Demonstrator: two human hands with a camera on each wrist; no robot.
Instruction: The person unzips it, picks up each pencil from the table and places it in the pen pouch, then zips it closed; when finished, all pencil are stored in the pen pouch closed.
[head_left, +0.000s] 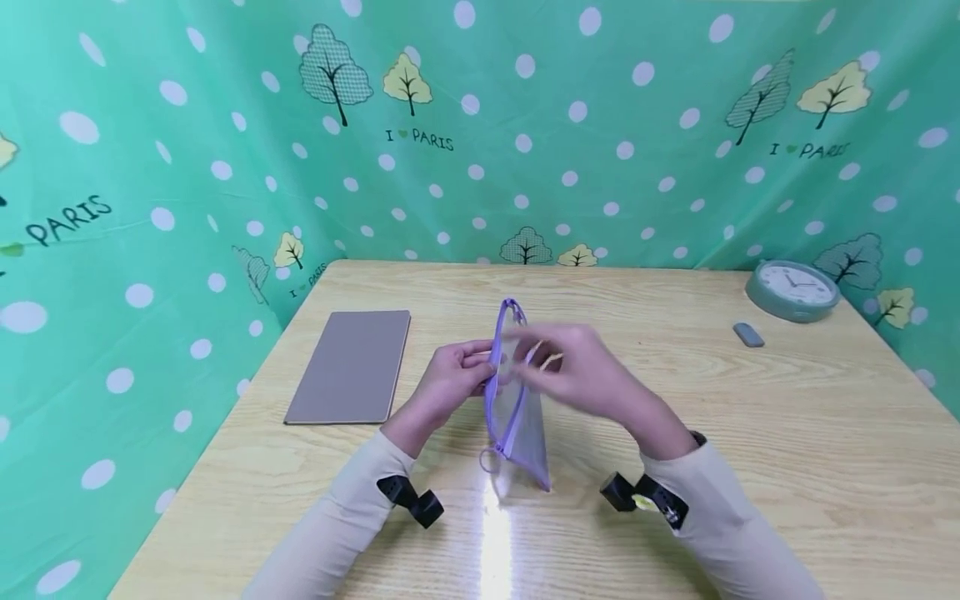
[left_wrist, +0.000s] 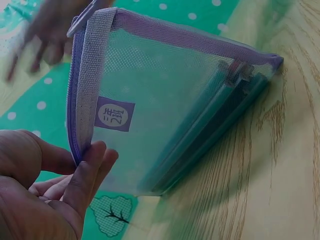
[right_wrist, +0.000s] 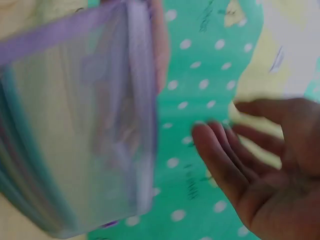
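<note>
A see-through mesh zip pouch (head_left: 531, 442) with purple edging stands upright on the table, its zipped mouth gaping at the top. My left hand (head_left: 453, 379) pinches the left side of that mouth between thumb and fingers. In the left wrist view, several long teal and dark sticks (left_wrist: 207, 125) lie along the bottom inside the pouch. My right hand (head_left: 577, 367), blurred, is over the right side of the mouth in the head view. The right wrist view shows the right hand's fingers (right_wrist: 217, 155) loosely bent, holding nothing, with a gap between them and the pouch.
A grey notebook (head_left: 348, 367) lies on the wooden table (head_left: 675, 517) to the left. At the back right are a round green-rimmed clock (head_left: 793, 290) and a small grey-blue block (head_left: 748, 335). A green dotted curtain (head_left: 525, 167) hangs behind the table and along its left side.
</note>
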